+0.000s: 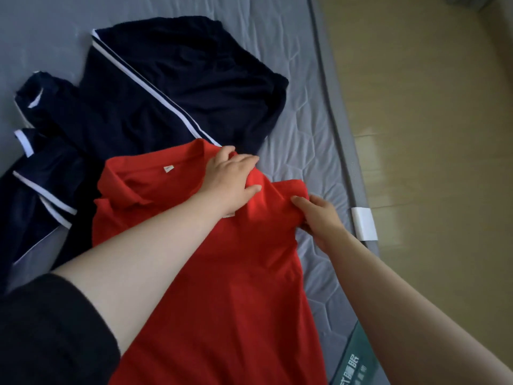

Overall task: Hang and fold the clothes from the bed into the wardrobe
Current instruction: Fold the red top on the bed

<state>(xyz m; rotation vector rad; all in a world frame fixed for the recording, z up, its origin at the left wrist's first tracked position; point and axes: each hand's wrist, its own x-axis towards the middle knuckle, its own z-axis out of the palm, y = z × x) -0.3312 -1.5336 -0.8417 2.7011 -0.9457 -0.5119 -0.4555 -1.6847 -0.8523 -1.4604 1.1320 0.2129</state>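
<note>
A red polo shirt (222,273) lies spread on the grey mattress (305,120), collar toward the far side. My left hand (230,179) presses flat on the shirt's shoulder near the collar, fingers spread. My right hand (319,218) pinches the edge of the shirt's right sleeve. A navy garment with white stripes (180,87) lies bunched beyond the shirt, and a second navy piece (36,176) lies to its left.
The mattress's right edge (341,151) runs diagonally, with a white tag (363,223) on it and a green label (352,365) lower down. Beyond it is a tan floor (430,134).
</note>
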